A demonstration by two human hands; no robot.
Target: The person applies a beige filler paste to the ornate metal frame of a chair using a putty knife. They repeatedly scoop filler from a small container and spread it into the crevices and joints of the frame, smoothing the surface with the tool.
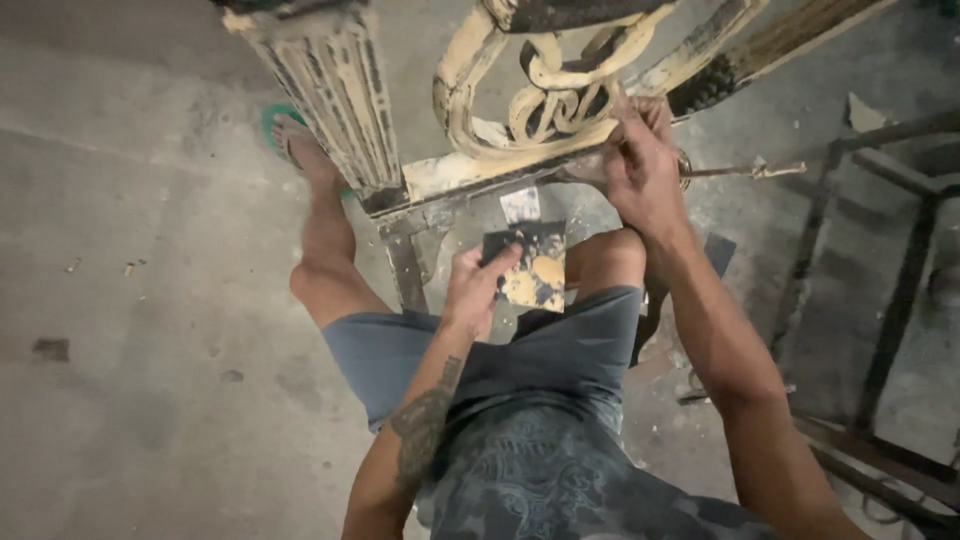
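- We are seeing the left hand [473, 285] held low between the knees, forearm tattooed and angled up from the torso, fingers curling closed around a dark square sheet of sandpaper [531, 265], thumb lying across its near edge.
- The sandpaper is looking flat and stiff, black backing blotched with cream-yellow paint dust, and it is sitting just below the frame's lower rail.
- We are seeing the right hand [640, 165] reaching up and forward, arm nearly straight, fingers bunching against the lower rail of the ornate metal frame [545, 100]; whether it is pinching anything we cannot tell, the fingertips being hidden.
- The frame is showing curled scrollwork and a fluted post [335, 95], cream paint flaking off over dark metal.
- A thin metal rod [745, 170] is sticking out to the right just beside the right hand.
- Person is wearing grey shorts [480, 350], one foot in a green sandal [280, 125] on rough concrete floor [130, 300].
- Dark metal bars [900, 300] are standing at the right.
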